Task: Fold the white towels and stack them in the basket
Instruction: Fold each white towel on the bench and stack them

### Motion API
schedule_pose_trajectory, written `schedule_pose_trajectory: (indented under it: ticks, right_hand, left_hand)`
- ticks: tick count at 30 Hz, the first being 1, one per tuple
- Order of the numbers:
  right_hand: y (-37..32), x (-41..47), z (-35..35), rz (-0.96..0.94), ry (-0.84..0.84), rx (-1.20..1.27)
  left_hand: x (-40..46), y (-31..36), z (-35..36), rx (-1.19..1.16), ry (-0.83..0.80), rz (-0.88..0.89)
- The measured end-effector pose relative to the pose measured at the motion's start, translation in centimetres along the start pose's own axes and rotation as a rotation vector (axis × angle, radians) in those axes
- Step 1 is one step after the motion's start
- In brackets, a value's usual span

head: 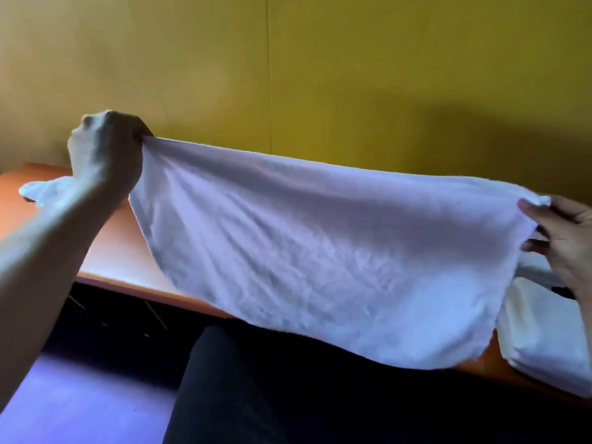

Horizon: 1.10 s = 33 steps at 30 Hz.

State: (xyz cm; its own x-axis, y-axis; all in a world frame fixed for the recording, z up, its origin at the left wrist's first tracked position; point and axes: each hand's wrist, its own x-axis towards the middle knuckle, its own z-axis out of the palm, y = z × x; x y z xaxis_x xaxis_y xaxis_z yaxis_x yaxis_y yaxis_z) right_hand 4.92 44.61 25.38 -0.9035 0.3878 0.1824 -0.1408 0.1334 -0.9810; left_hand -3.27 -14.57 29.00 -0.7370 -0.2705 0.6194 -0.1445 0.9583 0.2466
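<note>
The white towel (320,251) hangs in the air, stretched out above the near edge of the orange table (115,248) and in front of a yellow wall (320,75). Its long axis runs from upper left to lower right, so the top edge slopes down toward the right side, and the cloth sags below that edge in a loose belly over the person's dark lap.

Far left on the table, partly behind the forearm, lies another white cloth (35,190), crumpled and apart from the held one. The left hand (105,149) is raised highest and reaches farther from the body; its fingers are curled into a tight fist around the towel's upper left corner, bunching the fabric there.

At the right edge of the view, the right hand (567,238) sits lower and closer in. It pinches the opposite corner between thumb and fingers, with the rest of the hand loosely curled behind the cloth. Just below that hand rests a pale folded bundle (544,334) on the table; whether it is a folded towel or a basket I cannot tell.

My judgement: the towel is spread for its first fold, and bringing the two held corners together would halve it along the long axis
</note>
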Motion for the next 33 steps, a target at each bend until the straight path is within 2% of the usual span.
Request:
schedule_pose_trajectory:
  ticks: [3, 6, 13, 19, 28, 33]
  right_hand:
    - [3.9, 3.6, 1.7, 0.126, 0.085, -0.013]
    - [8.4, 6.4, 3.8, 0.22, 0.118, -0.046]
    - [18.9, 13.7, 8.5, 0.341, 0.199, -0.182]
    - [26.7, 18.5, 10.2, 0.377, 0.303, -0.336]
    - [31.9, 22.3, 10.6, 0.384, 0.305, -0.457]
    - [33.1, 22.6, 10.6, 0.432, 0.25, -0.496]
  left_hand:
    - [0.5, 1.5, 3.7, 0.028, -0.085, -0.107]
    - [0.8, 2.6, 8.8, 0.062, -0.195, -0.138]
    - [1.4, 3.0, 24.6, 0.007, -0.345, -0.048]
    - [0.7, 3.1, 34.9, 0.043, -0.421, 0.058]
    - [0.4, 2.3, 42.4, 0.021, -0.439, 0.066]
    - [-0.8, 1.2, 43.7, -0.002, -0.569, 0.118]
